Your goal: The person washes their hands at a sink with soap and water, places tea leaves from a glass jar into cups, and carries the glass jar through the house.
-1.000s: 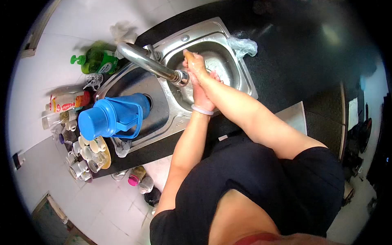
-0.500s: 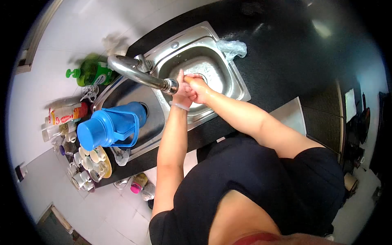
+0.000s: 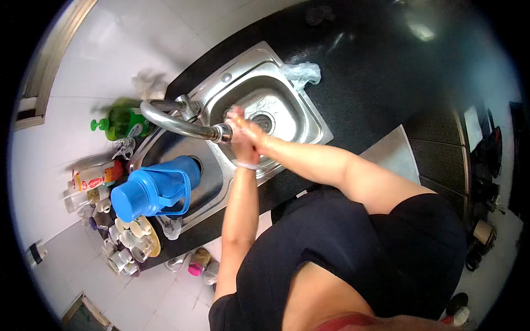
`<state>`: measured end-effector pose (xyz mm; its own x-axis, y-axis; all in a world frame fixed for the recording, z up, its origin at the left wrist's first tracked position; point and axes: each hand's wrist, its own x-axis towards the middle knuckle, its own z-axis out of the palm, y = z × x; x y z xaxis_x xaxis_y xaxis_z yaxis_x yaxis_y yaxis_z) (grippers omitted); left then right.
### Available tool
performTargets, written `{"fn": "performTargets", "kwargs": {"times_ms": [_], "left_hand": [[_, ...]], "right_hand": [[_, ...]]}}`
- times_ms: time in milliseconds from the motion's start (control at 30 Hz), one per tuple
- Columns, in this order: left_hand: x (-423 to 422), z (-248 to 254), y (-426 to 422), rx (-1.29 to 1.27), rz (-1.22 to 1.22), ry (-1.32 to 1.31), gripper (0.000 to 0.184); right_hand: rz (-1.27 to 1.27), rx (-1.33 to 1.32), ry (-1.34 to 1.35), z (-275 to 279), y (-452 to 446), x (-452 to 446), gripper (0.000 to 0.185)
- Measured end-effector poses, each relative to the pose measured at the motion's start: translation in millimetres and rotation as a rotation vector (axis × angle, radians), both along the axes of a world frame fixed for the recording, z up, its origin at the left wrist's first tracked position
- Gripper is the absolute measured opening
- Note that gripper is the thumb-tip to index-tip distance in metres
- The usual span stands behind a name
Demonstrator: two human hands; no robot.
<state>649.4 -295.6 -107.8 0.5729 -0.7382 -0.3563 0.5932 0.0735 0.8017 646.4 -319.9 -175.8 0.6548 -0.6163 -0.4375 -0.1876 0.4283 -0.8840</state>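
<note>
Under the spout of the curved metal tap (image 3: pixel 179 127), my left hand (image 3: pixel 242 148) and my right hand (image 3: pixel 253 131) press together over the sink basin (image 3: pixel 298 118). The right hand lies across the left with its fingers stretched out. Motion smears the left hand, and the right one partly covers it. No object shows between them. A pale band circles the left wrist. Beside the hands, the drain (image 3: pixel 265 120) shows at the bottom of the wet basin.
A blue jug with a handle (image 3: pixel 157 187) lies over the second basin (image 3: pixel 212 179). A green pump bottle (image 3: pixel 122 121) stands by the wall. Cups (image 3: pixel 135 240) and jars crowd the counter's left end. A clear plastic bag (image 3: pixel 303 74) rests on the sink's far corner.
The right hand's fingers, curled round the left hand before, now lie stretched along it. The hands have slid against each other. The whole view has shifted slightly.
</note>
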Motion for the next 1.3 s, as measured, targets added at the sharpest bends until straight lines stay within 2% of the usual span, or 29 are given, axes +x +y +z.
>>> {"fn": "performTargets", "kwargs": {"times_ms": [33, 100, 167, 200, 233, 333, 400, 500, 600, 633, 700, 733, 767, 800, 833, 867, 900, 967, 1000, 1033, 1100, 1133, 1167, 1233, 1300], "left_hand": [[-6.5, -7.4, -2.7, 0.097, -0.016, -0.150, 0.067], [-11.9, -4.8, 2.1, 0.007, 0.017, -0.110, 0.069], [-9.2, -6.7, 6.7, -0.039, 0.008, -0.031, 0.064], [0.1, -20.6, 8.0, 0.003, -0.044, -0.077, 0.071], [3.8, -0.1, 7.4, 0.044, -0.110, -0.079, 0.070], [29.8, -28.1, 13.0, -0.099, -0.107, -0.007, 0.070], [20.2, -21.0, 10.3, -0.056, -0.044, -0.001, 0.069], [0.3, -14.6, -1.4, 0.006, 0.042, -0.151, 0.060], [-3.6, -2.1, 9.1, -0.026, 0.109, -0.040, 0.060], [-2.2, -3.8, 9.1, -0.183, 0.075, 0.000, 0.061], [1.5, 1.8, 17.5, -0.232, -0.119, 0.127, 0.065], [2.4, 7.6, 16.4, -0.338, -0.185, 0.232, 0.069], [4.1, -9.9, 26.4, -0.478, -0.038, 0.489, 0.071], [4.6, -6.9, 22.7, -0.522, 0.019, 0.573, 0.071], [3.9, -4.3, 18.5, -0.564, 0.080, 0.662, 0.072], [4.5, -5.4, 9.6, -0.453, 0.216, 0.612, 0.064], [8.9, -17.1, 7.4, -0.539, 0.270, 0.675, 0.063], [-3.6, 23.3, -12.1, -0.763, 0.568, 0.866, 0.062], [-8.4, 45.1, -15.6, -0.778, 0.621, 0.919, 0.061], [23.0, -9.3, -11.2, -0.598, 0.405, 0.912, 0.050], [39.2, -55.3, -5.7, -0.457, 0.307, 0.674, 0.039], [41.5, -40.5, -7.2, -0.380, 0.262, 0.548, 0.034], [36.3, -28.9, -16.4, -0.018, 0.234, 0.058, 0.027], [27.7, -22.0, -14.6, 0.225, 0.075, -0.491, 0.025], [11.5, -4.7, -4.7, 0.027, -0.057, -0.929, 0.020]], "right_hand": [[-0.017, 0.117, -0.090, 5.0, -0.8, 1.5, 0.059], [-0.059, 0.336, -0.238, 11.8, -9.5, -4.7, 0.059], [-0.104, 0.505, -0.290, 14.9, -9.0, -8.5, 0.061], [-0.119, 0.545, -0.299, 15.8, -5.7, -9.3, 0.061], [-0.127, 0.549, -0.304, 16.8, -0.6, -7.4, 0.062], [-0.132, 0.430, -0.279, 14.2, 15.0, 4.9, 0.064], [-0.141, 0.357, -0.263, 11.1, 3.3, 6.8, 0.066], [-0.155, 0.297, -0.254, 9.5, -13.2, 9.0, 0.068], [-0.135, 0.228, -0.262, 7.0, -15.3, 12.3, 0.070], [-0.129, 0.211, -0.261, 5.6, -13.0, 13.4, 0.071], [-0.111, 0.147, -0.241, -0.4, -25.6, 8.0, 0.070], [-0.242, 0.117, -0.049, 10.1, -30.7, 3.3, 0.068], [-0.294, 0.489, -0.180, 7.0, -38.9, 0.3, 0.057], [-0.390, 0.862, -0.256, 0.6, -46.7, -2.0, 0.048], [-0.446, 1.089, -0.397, 4.5, -50.1, -5.8, 0.041], [-0.496, 1.264, -0.543, 10.0, -37.1, -9.0, 0.037], [-0.496, 1.223, -0.609, 19.2, -30.6, -11.0, 0.038], [-0.482, 1.143, -0.736, 31.0, -16.0, -11.3, 0.039], [-0.473, 1.109, -0.799, 35.4, -7.3, -10.5, 0.040], [-0.463, 1.078, -0.864, 38.0, 0.8, -8.8, 0.041], [-0.562, 1.236, -1.083, 37.6, 13.1, -6.6, 0.038], [-0.668, 1.431, -1.237, 30.3, 19.0, -2.2, 0.034], [-0.769, 1.629, -1.389, 22.6, 20.5, 4.5, 0.031], [-0.983, 2.040, -1.656, 5.9, 22.2, 12.4, 0.024], [-1.190, 2.483, -1.852, -2.0, 15.5, 25.0, 0.019]]}}
